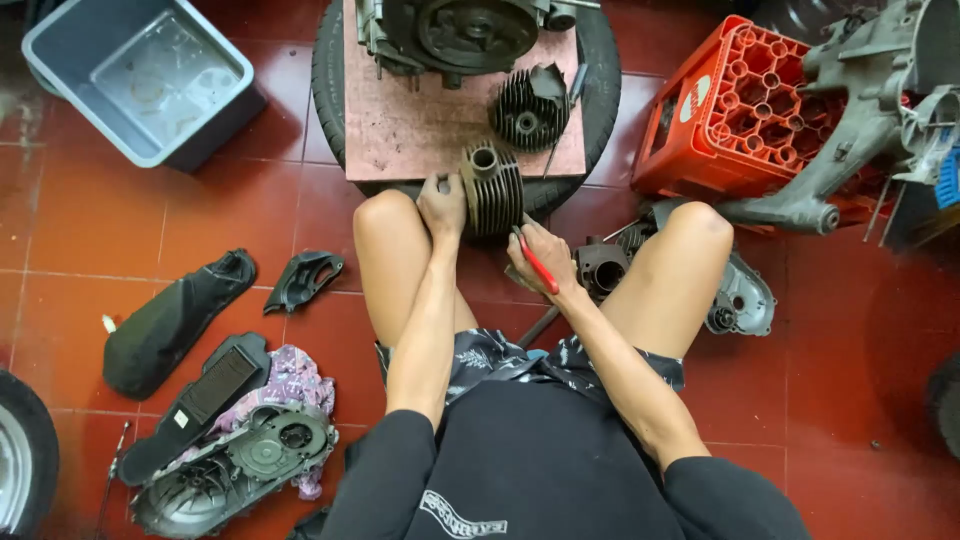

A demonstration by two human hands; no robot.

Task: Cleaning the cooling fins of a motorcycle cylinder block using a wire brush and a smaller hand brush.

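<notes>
I sit on the red tile floor with my knees up. My left hand (443, 205) grips the side of a finned metal engine cylinder (493, 186) lying at the front edge of a brown board (400, 130) set on a tyre (328, 60). Just below the cylinder, my right hand (540, 258) holds a red-handled tool (537, 265) with its tip pointing up toward the cylinder's lower end. A finned cylinder head (527, 108) and a dark engine block (470, 32) sit farther back on the board.
A grey plastic tub (60, 50) stands at the upper left, a red crate (740, 115) and a grey engine casing (850, 130) at the upper right. Black covers (175, 320), a round metal cover (240, 460) and a cloth lie at left. More engine parts (740, 300) rest by my right knee.
</notes>
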